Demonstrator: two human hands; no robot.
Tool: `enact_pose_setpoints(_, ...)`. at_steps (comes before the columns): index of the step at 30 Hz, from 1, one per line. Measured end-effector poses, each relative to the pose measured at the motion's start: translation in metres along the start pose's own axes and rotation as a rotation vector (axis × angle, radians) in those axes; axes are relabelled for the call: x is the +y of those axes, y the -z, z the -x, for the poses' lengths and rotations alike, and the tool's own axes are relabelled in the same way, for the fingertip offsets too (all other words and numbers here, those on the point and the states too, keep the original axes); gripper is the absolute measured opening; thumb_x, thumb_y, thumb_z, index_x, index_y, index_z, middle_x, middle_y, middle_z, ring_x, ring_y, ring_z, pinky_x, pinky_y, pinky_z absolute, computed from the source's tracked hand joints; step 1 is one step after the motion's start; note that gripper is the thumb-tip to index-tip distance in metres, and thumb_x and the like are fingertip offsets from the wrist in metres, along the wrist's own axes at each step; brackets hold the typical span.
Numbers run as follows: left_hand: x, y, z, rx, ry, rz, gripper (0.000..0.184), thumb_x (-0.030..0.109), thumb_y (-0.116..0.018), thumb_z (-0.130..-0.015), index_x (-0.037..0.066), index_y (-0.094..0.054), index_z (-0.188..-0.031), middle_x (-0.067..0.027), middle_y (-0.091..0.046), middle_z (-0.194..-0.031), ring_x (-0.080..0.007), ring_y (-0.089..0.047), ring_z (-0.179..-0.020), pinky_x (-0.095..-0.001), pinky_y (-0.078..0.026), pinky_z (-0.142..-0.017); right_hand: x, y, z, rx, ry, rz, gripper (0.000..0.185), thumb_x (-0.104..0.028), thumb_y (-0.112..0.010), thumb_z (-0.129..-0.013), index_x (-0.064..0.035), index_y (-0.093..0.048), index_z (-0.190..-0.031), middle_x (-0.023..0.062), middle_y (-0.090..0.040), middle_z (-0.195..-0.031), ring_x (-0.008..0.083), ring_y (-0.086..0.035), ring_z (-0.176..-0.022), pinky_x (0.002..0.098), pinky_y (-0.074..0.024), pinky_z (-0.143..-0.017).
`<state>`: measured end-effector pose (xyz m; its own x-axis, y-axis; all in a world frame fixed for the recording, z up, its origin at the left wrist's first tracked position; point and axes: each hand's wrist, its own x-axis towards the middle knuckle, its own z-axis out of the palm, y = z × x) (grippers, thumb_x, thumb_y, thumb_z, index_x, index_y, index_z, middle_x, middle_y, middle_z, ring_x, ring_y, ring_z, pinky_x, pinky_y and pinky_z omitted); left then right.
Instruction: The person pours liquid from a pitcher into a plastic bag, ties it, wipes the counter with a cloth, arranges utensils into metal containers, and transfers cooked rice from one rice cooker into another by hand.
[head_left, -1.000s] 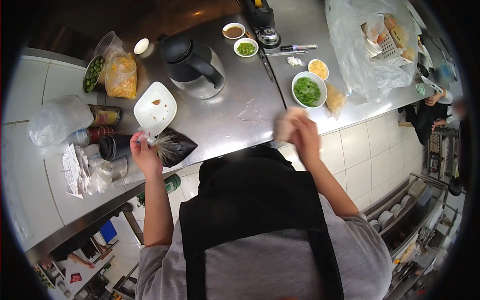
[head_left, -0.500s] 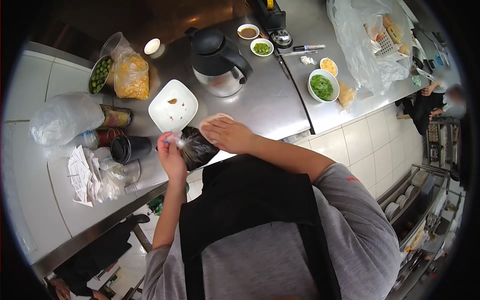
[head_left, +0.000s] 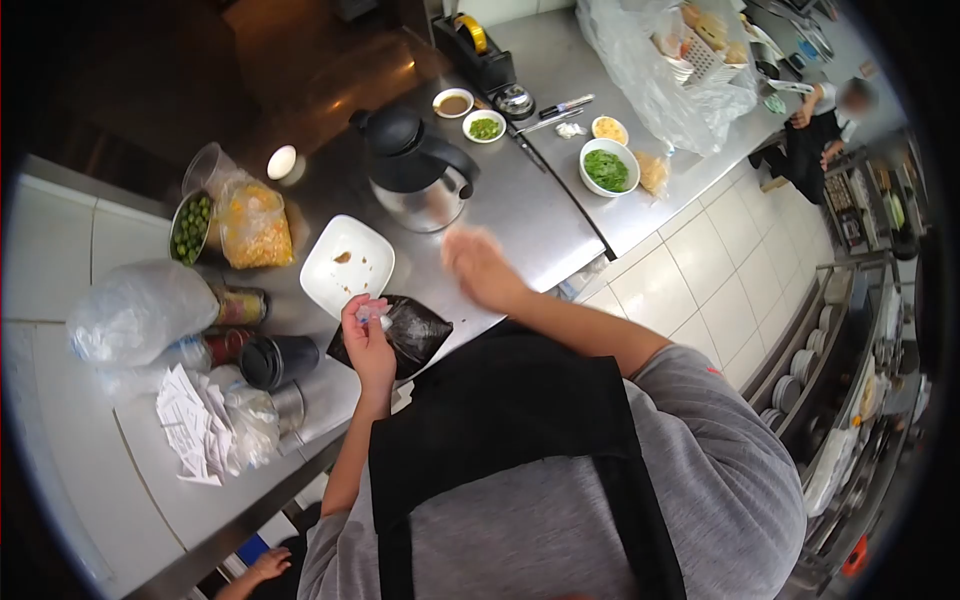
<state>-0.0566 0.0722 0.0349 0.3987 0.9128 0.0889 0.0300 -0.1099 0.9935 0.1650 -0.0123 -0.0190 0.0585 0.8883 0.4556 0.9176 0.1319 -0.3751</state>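
My left hand is closed, pinching the gathered clear neck of a plastic bag that looks dark and shiny. The bag lies at the counter's front edge, below a white square dish with a few brown bits in it. My right hand is to the right of the bag, above the counter and smeared by motion. A pale pink, cloth-like thing shows blurred at its fingers. Just beyond that hand stands a steel and black jug.
On the left are a bag of chopped orange food, a bowl of green fruits, a dark cup and papers. An egg lies behind. Rightward stands a bowl of greens. Other people are at the right edge and lower left.
My right hand has lifted away from beside the bag, taking the pale pink thing along. My left hand keeps its hold on the bag's neck. The whole view has shifted and turned.
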Motion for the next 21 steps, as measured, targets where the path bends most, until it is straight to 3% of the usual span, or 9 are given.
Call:
enact_pose_setpoints(2, -0.002, -0.004, -0.005, -0.035, 0.004, 0.012, 0.025, -0.002, -0.043, -0.095, 0.004, -0.047, -0.119, -0.0093, -0.061, -0.103, -0.0102, -0.055, -0.088, -0.0232, -0.042, -0.080, -0.014, 0.012, 0.008, -0.087, 0.048, -0.186, 0.032, -0.006, -0.055, -0.082, 0.0016, -0.046, -0.112, 0.0220, -0.054, -0.117, 0.0370, -0.050, -0.114, 0.0456, -0.0400, -0.095)
enact_pose_setpoints(4, -0.001, -0.007, -0.007, -0.059, 0.063, 0.050, 0.025, -0.003, -0.041, -0.095, 0.003, -0.047, -0.118, -0.0095, -0.061, -0.103, -0.0121, -0.055, -0.089, -0.0255, -0.042, -0.084, -0.032, 0.055, 0.003, -0.342, -0.553, -0.749, 0.024, -0.014, -0.052, -0.093, -0.0029, -0.045, -0.113, 0.0171, -0.057, -0.110, 0.0297, -0.058, -0.103, 0.0395, -0.0450, -0.087)
enact_pose_setpoints(6, -0.002, -0.007, -0.012, -0.065, 0.064, 0.050, 0.026, -0.002, -0.042, -0.095, 0.004, -0.046, -0.119, -0.0097, -0.061, -0.104, -0.0133, -0.055, -0.093, -0.0264, -0.041, -0.088, 0.002, 0.058, 0.027, 0.055, -0.590, -0.671, 0.030, -0.031, -0.046, -0.099, -0.0059, -0.045, -0.116, 0.0131, -0.056, -0.099, 0.0203, -0.057, -0.091, 0.0352, -0.0472, -0.080)
enact_pose_setpoints(9, -0.006, -0.004, -0.018, -0.053, 0.048, 0.054, 0.026, -0.001, -0.043, -0.095, 0.005, -0.045, -0.121, -0.0103, -0.061, -0.105, -0.0146, -0.056, -0.097, -0.0273, -0.041, -0.091, 0.042, 0.133, 0.059, 0.245, -0.933, -0.599, 0.031, -0.030, -0.048, -0.098, -0.0072, -0.046, -0.119, 0.0158, -0.058, -0.105, 0.0226, -0.058, -0.096, 0.0358, -0.0461, -0.085)
enact_pose_setpoints(11, -0.008, -0.003, -0.018, -0.042, 0.037, 0.053, 0.026, -0.001, -0.043, -0.095, 0.005, -0.045, -0.121, -0.0107, -0.060, -0.105, -0.0147, -0.056, -0.098, -0.0274, -0.041, -0.091, 0.076, 0.150, 0.089, 0.420, -0.925, -0.298, 0.033, -0.022, -0.055, -0.094, -0.0016, -0.047, -0.119, 0.0204, -0.057, -0.111, 0.0287, -0.058, -0.101, 0.0381, -0.0453, -0.089)
enact_pose_setpoints(13, -0.005, -0.003, -0.017, -0.027, 0.020, 0.060, 0.024, 0.003, -0.045, -0.097, 0.005, -0.046, -0.121, -0.0114, -0.062, -0.104, -0.0152, -0.057, -0.096, -0.0281, -0.043, -0.089, 0.086, 0.155, 0.102, 0.343, -0.677, 0.586, 0.037, -0.012, -0.059, -0.086, 0.0054, -0.047, -0.116, 0.0249, -0.056, -0.115, 0.0367, -0.056, -0.105, 0.0422, -0.0441, -0.092)
enact_pose_setpoints(14, -0.002, -0.001, -0.015, -0.021, 0.024, 0.057, 0.024, 0.003, -0.045, -0.097, 0.005, -0.046, -0.121, -0.0114, -0.062, -0.104, -0.0152, -0.057, -0.096, -0.0281, -0.043, -0.089, 0.085, 0.144, 0.106, 0.294, -0.868, 0.277, 0.045, -0.005, -0.060, -0.080, 0.0093, -0.045, -0.120, 0.0276, -0.053, -0.121, 0.0419, -0.051, -0.112, 0.0454, -0.0420, -0.096)
enact_pose_setpoints(17, 0.016, 0.008, -0.013, 0.010, 0.048, 0.091, 0.019, 0.010, -0.044, -0.099, 0.004, -0.048, -0.117, -0.0054, -0.060, -0.089, -0.0094, -0.054, -0.075, -0.0233, -0.045, -0.070, 0.058, 0.098, 0.091, 0.029, -0.724, 0.369, 0.052, -0.011, -0.049, -0.086, 0.0077, -0.037, -0.132, 0.0267, -0.040, -0.137, 0.0397, -0.040, -0.127, 0.0488, -0.0309, -0.107)
enact_pose_setpoints(21, 0.031, 0.020, -0.006, 0.001, 0.008, 0.191, 0.022, 0.015, -0.039, -0.102, 0.005, -0.049, -0.118, 0.0023, -0.041, -0.070, -0.0021, -0.034, -0.056, -0.0175, -0.029, -0.048, 0.001, 0.033, 0.049, -0.123, -0.410, 0.254, 0.056, -0.016, -0.048, -0.088, 0.0089, -0.033, -0.136, 0.0259, -0.035, -0.143, 0.0356, -0.034, -0.135, 0.0479, -0.0239, -0.112)
